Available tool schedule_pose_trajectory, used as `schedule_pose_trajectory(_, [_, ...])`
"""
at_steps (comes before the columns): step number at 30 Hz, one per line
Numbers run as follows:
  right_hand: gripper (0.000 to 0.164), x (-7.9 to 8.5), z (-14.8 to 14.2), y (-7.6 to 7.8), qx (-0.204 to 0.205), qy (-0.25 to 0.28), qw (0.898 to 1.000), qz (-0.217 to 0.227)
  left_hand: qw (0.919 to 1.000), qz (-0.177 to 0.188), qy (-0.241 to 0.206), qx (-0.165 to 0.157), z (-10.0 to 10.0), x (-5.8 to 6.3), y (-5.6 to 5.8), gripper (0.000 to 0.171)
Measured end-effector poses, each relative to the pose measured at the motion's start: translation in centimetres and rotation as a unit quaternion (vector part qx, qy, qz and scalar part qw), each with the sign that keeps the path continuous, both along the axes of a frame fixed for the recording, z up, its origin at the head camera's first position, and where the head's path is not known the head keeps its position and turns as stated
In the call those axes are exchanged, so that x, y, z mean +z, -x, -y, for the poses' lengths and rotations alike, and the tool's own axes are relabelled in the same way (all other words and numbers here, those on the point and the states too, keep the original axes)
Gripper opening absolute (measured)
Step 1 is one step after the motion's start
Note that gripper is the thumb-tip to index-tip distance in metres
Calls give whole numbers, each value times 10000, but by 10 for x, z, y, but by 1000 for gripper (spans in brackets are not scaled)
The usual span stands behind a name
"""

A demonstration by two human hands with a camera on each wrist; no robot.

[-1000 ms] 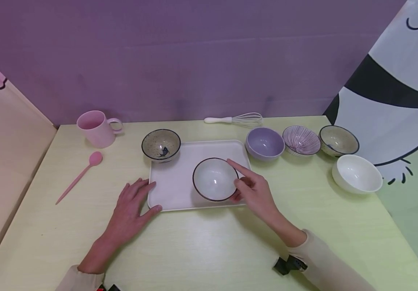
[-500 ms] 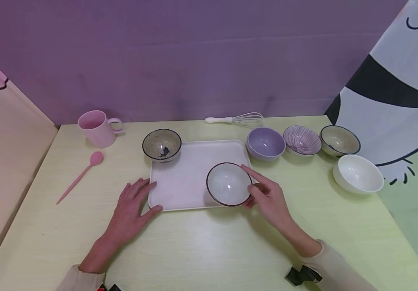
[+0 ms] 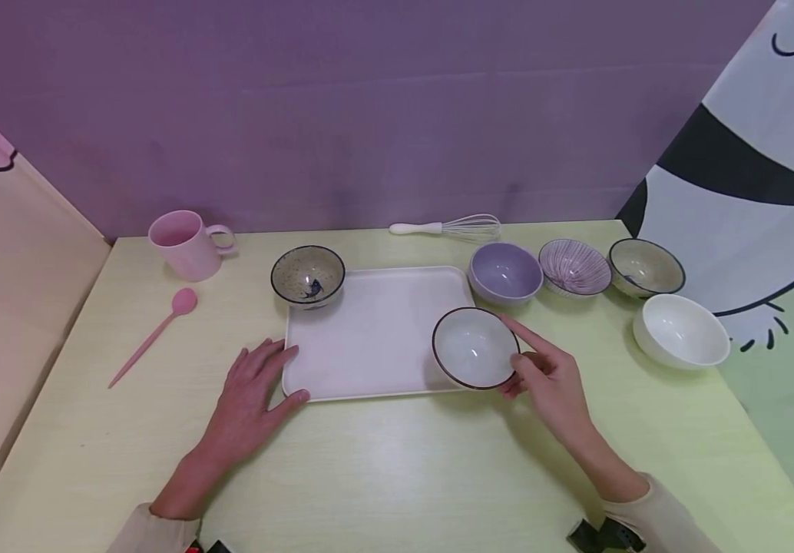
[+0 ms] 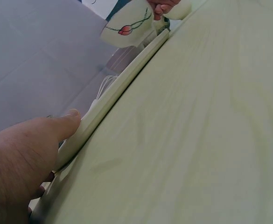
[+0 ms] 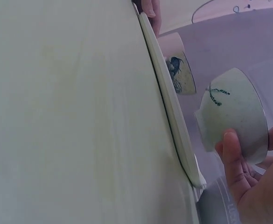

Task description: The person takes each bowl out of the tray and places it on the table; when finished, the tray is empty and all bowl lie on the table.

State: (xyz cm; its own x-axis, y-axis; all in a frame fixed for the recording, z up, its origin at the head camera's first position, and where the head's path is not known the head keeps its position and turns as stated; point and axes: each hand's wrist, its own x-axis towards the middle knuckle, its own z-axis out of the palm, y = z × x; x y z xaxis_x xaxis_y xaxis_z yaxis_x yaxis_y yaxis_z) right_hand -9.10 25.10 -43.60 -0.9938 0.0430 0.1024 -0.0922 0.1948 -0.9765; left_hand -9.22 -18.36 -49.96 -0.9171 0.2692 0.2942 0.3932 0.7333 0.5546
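Observation:
My right hand [image 3: 550,376] grips a white bowl [image 3: 473,349] with a dark rim by its right side, raised over the right end of the white tray [image 3: 376,338]. In the right wrist view the bowl [image 5: 232,112] shows a green sprig on its outside, with thumb and fingers around its wall. The left wrist view shows a red flower bud on the same bowl [image 4: 129,23]. At the tray's left front corner my left hand [image 3: 248,399] rests with fingers spread, fingertips at its edge. A speckled bowl [image 3: 307,278] with a blue figure overlaps the tray's back left corner.
A pink mug [image 3: 186,244] and pink spoon [image 3: 162,330] lie to the left. Behind the tray is a whisk [image 3: 445,227]. To the right stand a purple bowl [image 3: 505,274], a striped bowl [image 3: 574,267], a beige bowl [image 3: 646,267] and a plain white bowl [image 3: 680,332].
My right hand has carried the white dark-rimmed bowl to the right, from over the tray's middle to its right end. The left hand and tray have stayed put.

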Motion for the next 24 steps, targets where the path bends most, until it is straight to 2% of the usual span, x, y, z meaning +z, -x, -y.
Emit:
schedule_pose_trajectory(14, [53, 2, -30, -8, -490, 155, 9987, -39, 9999, -134, 0, -28, 0, -1, 0, 68])
schedule_pose_trajectory(24, [52, 0, -48, -16, -784, 411, 9961, 19, 10000, -68, -23, -20, 0, 0, 0, 69])
